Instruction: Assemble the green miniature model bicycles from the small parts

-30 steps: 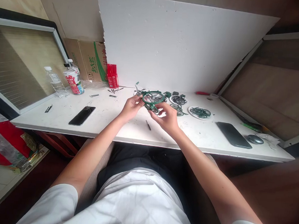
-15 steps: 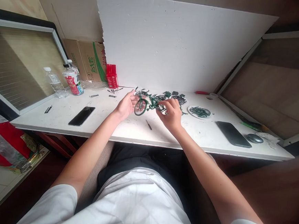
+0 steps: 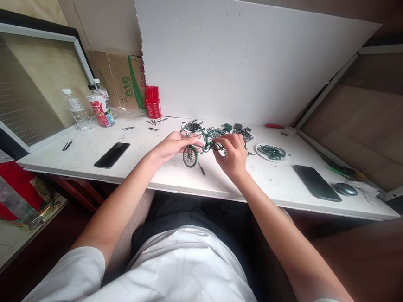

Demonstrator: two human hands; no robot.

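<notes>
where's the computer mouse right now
In the head view, the computer mouse sits toward the right end of the white table, between the large dark phone and the crumpled tissue.

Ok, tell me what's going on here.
The left hand holds the front end of a green model bicycle and the right hand holds its rear end, above the white table. Green parts lie on a white plate to the right, and a thin dark tool lies on the table.
</notes>
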